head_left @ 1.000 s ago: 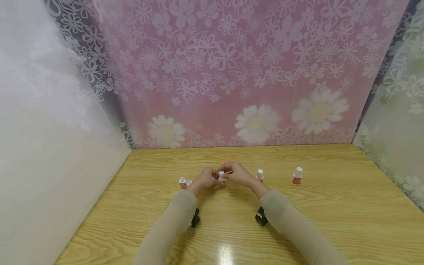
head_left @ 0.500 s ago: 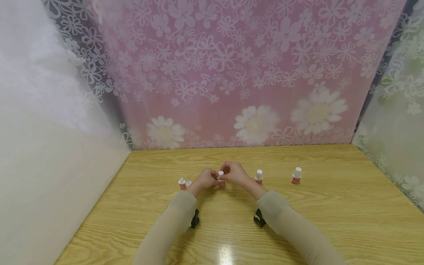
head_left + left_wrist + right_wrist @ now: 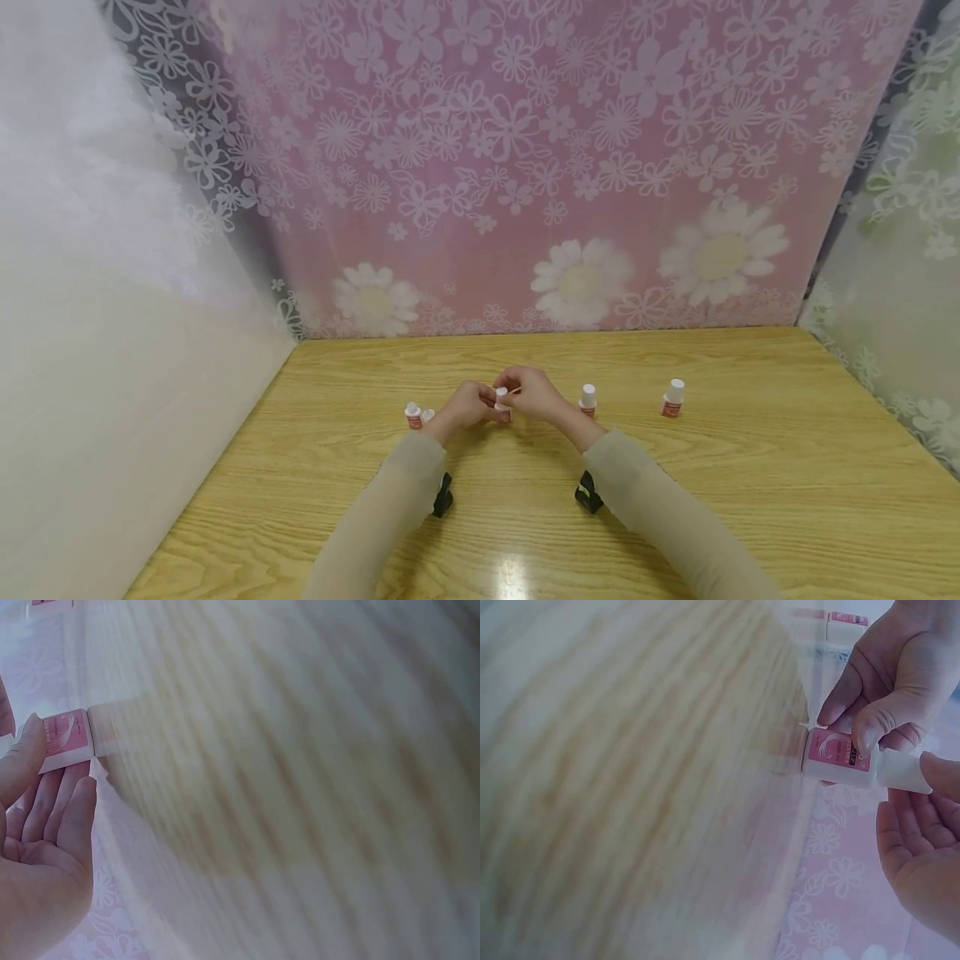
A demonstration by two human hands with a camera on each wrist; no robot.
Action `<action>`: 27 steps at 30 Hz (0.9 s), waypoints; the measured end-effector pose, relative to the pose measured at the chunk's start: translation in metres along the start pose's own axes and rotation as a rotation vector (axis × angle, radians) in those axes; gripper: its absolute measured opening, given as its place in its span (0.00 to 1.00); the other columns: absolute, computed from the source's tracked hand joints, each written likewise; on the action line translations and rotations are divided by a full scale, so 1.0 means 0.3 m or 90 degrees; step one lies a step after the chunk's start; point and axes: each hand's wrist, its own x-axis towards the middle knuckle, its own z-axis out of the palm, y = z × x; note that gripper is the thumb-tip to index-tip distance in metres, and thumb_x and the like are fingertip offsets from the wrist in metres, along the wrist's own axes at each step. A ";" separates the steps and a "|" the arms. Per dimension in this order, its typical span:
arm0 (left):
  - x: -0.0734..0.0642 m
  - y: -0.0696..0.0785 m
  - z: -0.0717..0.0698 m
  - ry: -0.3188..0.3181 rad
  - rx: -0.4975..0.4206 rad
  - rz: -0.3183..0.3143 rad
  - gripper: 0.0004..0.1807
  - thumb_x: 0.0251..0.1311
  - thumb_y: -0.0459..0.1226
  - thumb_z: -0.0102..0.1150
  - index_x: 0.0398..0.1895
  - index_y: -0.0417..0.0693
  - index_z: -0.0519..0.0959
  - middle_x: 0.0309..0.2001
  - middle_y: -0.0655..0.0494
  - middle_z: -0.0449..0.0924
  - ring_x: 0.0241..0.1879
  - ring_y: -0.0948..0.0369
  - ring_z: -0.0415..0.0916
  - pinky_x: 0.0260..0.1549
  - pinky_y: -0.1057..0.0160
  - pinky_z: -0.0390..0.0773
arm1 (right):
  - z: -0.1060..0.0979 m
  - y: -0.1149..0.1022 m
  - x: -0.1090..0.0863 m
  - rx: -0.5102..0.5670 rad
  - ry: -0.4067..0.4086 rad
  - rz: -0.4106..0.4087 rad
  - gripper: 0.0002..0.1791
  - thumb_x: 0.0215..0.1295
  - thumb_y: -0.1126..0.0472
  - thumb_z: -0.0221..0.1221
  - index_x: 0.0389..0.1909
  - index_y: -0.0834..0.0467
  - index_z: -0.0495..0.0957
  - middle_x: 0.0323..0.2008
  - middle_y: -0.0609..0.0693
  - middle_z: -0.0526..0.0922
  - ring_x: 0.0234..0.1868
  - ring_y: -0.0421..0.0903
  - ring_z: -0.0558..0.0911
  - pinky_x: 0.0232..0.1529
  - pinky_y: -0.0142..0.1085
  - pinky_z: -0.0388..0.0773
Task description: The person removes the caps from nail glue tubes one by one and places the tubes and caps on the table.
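Note:
A small white glue bottle [image 3: 844,757] with a pink label stands upright on the table, between both hands in the head view. My left hand [image 3: 467,404] grips its body from the left; in the left wrist view the thumb lies against the label and the fingers are behind. At the top, my right hand [image 3: 536,395] pinches the white cap [image 3: 904,772] between thumb and fingers. The cap sits on the bottle, partly hidden by the fingers.
To the left stand two more bottles, a white bottle [image 3: 413,415] and a partly hidden bottle [image 3: 427,416] by the left wrist. Past the right wrist are a capped bottle [image 3: 588,401] and another capped bottle [image 3: 672,398]. A patterned pink curtain [image 3: 480,208] hangs behind the wooden table [image 3: 510,525].
The right hand's fingers have shifted slightly around the cap, its wrist a little further left than a second ago. The left hand and the bottle stay in place.

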 end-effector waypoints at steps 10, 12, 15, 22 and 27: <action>-0.005 0.007 -0.003 0.004 0.004 -0.008 0.09 0.43 0.32 0.68 0.29 0.37 0.82 0.25 0.55 0.80 0.25 0.65 0.66 0.25 0.70 0.64 | -0.002 -0.007 -0.003 0.011 -0.014 0.010 0.07 0.55 0.72 0.57 0.36 0.64 0.76 0.34 0.52 0.78 0.41 0.51 0.77 0.37 0.39 0.74; -0.005 0.007 -0.002 0.003 0.003 -0.003 0.09 0.43 0.32 0.68 0.29 0.37 0.82 0.25 0.54 0.80 0.24 0.65 0.66 0.24 0.70 0.64 | -0.005 -0.010 -0.005 0.010 -0.015 0.012 0.08 0.55 0.71 0.58 0.37 0.65 0.76 0.34 0.52 0.78 0.41 0.51 0.77 0.36 0.38 0.74; -0.006 0.008 -0.001 0.003 -0.002 -0.002 0.09 0.43 0.32 0.68 0.29 0.37 0.82 0.25 0.55 0.80 0.23 0.66 0.65 0.23 0.70 0.63 | -0.009 -0.010 -0.007 0.003 -0.006 0.014 0.09 0.53 0.69 0.60 0.37 0.65 0.75 0.33 0.52 0.78 0.39 0.50 0.77 0.36 0.39 0.73; -0.006 0.005 -0.004 0.007 -0.009 -0.007 0.08 0.43 0.33 0.68 0.27 0.37 0.81 0.22 0.57 0.79 0.20 0.66 0.62 0.20 0.70 0.61 | -0.003 0.009 0.001 -0.011 0.015 0.055 0.09 0.50 0.63 0.64 0.31 0.60 0.75 0.27 0.47 0.77 0.32 0.42 0.76 0.33 0.35 0.72; -0.006 0.006 -0.006 0.005 -0.001 -0.007 0.08 0.44 0.33 0.67 0.28 0.37 0.81 0.19 0.60 0.76 0.19 0.66 0.61 0.19 0.70 0.60 | 0.002 0.012 0.004 -0.007 0.023 0.072 0.09 0.49 0.63 0.65 0.30 0.59 0.75 0.26 0.46 0.76 0.30 0.41 0.76 0.31 0.34 0.72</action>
